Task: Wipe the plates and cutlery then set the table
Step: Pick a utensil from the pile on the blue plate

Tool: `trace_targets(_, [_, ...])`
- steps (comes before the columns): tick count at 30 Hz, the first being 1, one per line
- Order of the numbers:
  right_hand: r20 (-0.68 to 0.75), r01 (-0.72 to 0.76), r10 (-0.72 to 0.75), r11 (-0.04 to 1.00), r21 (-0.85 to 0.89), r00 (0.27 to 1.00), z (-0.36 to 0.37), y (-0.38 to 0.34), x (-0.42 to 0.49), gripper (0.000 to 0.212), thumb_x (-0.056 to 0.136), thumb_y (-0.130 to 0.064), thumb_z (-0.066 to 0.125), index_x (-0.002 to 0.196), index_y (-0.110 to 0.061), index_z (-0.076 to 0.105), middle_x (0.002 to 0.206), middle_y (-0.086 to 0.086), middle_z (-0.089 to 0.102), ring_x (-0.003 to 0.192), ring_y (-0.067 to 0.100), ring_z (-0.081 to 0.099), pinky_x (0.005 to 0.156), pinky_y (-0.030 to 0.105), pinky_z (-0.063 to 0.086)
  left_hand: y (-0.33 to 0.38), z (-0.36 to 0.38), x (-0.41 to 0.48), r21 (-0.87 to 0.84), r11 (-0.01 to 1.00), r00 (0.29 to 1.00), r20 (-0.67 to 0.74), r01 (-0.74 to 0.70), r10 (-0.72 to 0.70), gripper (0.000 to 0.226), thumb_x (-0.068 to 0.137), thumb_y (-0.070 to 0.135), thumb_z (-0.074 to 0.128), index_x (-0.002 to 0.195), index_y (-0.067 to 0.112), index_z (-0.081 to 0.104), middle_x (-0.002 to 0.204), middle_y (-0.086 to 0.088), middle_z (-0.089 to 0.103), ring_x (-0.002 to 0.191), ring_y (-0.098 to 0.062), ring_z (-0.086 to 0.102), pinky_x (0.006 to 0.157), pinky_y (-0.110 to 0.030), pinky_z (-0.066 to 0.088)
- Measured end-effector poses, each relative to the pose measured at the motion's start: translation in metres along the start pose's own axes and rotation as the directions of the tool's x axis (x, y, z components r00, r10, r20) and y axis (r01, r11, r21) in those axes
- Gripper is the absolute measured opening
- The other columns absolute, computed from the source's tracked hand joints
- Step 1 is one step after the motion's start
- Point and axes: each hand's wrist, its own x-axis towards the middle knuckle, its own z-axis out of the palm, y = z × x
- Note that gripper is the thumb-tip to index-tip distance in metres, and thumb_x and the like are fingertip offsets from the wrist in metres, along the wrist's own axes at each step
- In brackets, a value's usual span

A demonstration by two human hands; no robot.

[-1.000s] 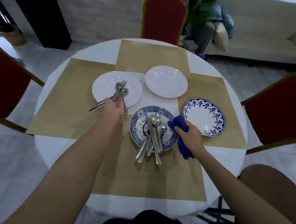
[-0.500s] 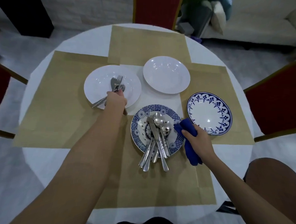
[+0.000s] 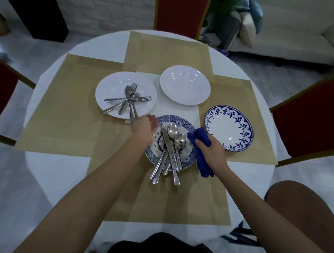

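Several forks (image 3: 130, 100) lie crossed on the white plate (image 3: 111, 84) at the left. My left hand (image 3: 145, 127) hovers empty, fingers relaxed, between that plate and the blue patterned plate (image 3: 190, 158) in front of me, which holds a pile of spoons and knives (image 3: 170, 145). My right hand (image 3: 210, 151) grips a blue cloth (image 3: 202, 163) at the patterned plate's right rim. An empty white plate (image 3: 185, 85) sits at the back. A blue-rimmed white plate (image 3: 228, 128) lies to the right.
Tan placemats (image 3: 67, 118) cover the round white table (image 3: 50, 175). Red chairs stand at the far side (image 3: 181, 12), the left (image 3: 2, 88) and the right (image 3: 309, 119). A brown stool (image 3: 305, 214) is near my right arm.
My left hand let go of the fork on the left white plate and drew back toward the patterned plate. The right hand stayed put with the cloth.
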Motion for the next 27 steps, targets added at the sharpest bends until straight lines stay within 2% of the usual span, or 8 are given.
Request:
trace_targets(2, [0.005,-0.002,0.002,1.0,-0.018,1.0,-0.002,0.002,-0.001,0.026,0.092,-0.031,0.059,0.117,-0.021,0.057,0.092,-0.006,0.065,0.083,0.015,0.061,0.069,0.027,0.043,-0.031,-0.003,-0.016,0.463,0.863,0.98,0.101,-0.2,0.173,0.018,0.095,0.01,0.051,0.108,0.005,0.061,0.094,-0.006,0.066,0.079,-0.018,0.065,0.074,-0.035,0.059])
trace_targets(4, [0.007,-0.01,0.01,0.999,-0.038,1.0,-0.004,0.005,-0.001,0.042,0.09,-0.036,0.061,0.127,-0.02,0.051,0.103,-0.004,0.064,0.09,0.016,0.061,0.076,0.032,0.048,-0.056,-0.013,-0.029,0.784,0.392,0.867,0.362,-0.482,0.343,0.017,0.094,0.018,0.052,0.106,0.012,0.062,0.093,-0.003,0.068,0.083,-0.019,0.066,0.078,-0.038,0.057])
trace_targets(7, [0.055,0.012,-0.008,0.996,-0.087,0.998,-0.009,0.012,-0.003,0.027,0.089,-0.034,0.062,0.109,-0.016,0.059,0.09,0.0,0.066,0.08,0.019,0.063,0.071,0.032,0.047,-0.085,-0.02,-0.043,0.822,-0.145,0.755,0.565,-0.551,0.332,0.042,0.09,0.037,0.058,0.12,0.007,0.055,0.093,-0.004,0.069,0.085,-0.021,0.065,0.071,-0.033,0.053])
trace_targets(11, [0.104,0.068,-0.054,0.989,-0.13,0.993,-0.02,0.019,-0.007,0.016,0.09,-0.031,0.062,0.089,-0.014,0.062,0.076,0.001,0.065,0.07,0.018,0.061,0.062,0.029,0.042,-0.107,-0.015,-0.058,0.788,-0.421,0.719,0.598,-0.448,0.354,0.056,0.087,0.051,0.058,0.115,0.004,0.052,0.112,-0.014,0.061,0.089,-0.027,0.063,0.066,-0.036,0.05])
trace_targets(14, [0.135,0.086,-0.07,0.99,-0.114,0.988,-0.028,0.023,-0.009,0.014,0.089,-0.031,0.061,0.091,-0.018,0.062,0.079,0.001,0.066,0.073,0.019,0.062,0.064,0.031,0.045,-0.112,-0.005,-0.07,0.799,-0.48,0.742,0.558,-0.362,0.372,0.039,0.088,0.041,0.06,0.107,0.007,0.055,0.111,-0.013,0.062,0.096,-0.028,0.062,0.072,-0.036,0.05])
trace_targets(19, [0.164,0.108,-0.094,0.992,-0.072,0.982,-0.043,0.029,-0.011,0.005,0.09,-0.03,0.061,0.091,-0.025,0.061,0.082,-0.003,0.067,0.075,0.016,0.062,0.069,0.032,0.046,-0.115,0.008,-0.079,0.909,-0.343,0.839,0.369,-0.237,0.4,0.055,0.086,0.034,0.064,0.126,0.001,0.045,0.105,-0.009,0.066,0.093,-0.025,0.065,0.071,-0.034,0.05])
trace_targets(23, [0.171,0.104,-0.091,0.992,-0.066,0.981,-0.054,0.034,-0.009,0.007,0.091,-0.031,0.06,0.094,-0.024,0.06,0.084,-0.003,0.066,0.078,0.017,0.062,0.071,0.032,0.047,-0.113,0.011,-0.08,0.886,-0.408,0.863,0.37,-0.218,0.343,0.047,0.087,0.042,0.061,0.118,0.006,0.057,0.129,-0.009,0.054,0.097,-0.024,0.063,0.069,-0.031,0.047])
trace_targets(27, [0.19,0.101,-0.085,0.992,-0.075,0.978,-0.064,0.035,-0.003,0.011,0.091,-0.033,0.06,0.092,-0.022,0.061,0.082,0.0,0.068,0.076,0.02,0.063,0.072,0.039,0.049,-0.115,0.012,-0.079,0.889,-0.39,0.891,0.36,-0.238,0.277,0.038,0.091,0.036,0.056,0.117,0.009,0.057,0.125,-0.013,0.055,0.101,-0.027,0.061,0.077,-0.034,0.05])
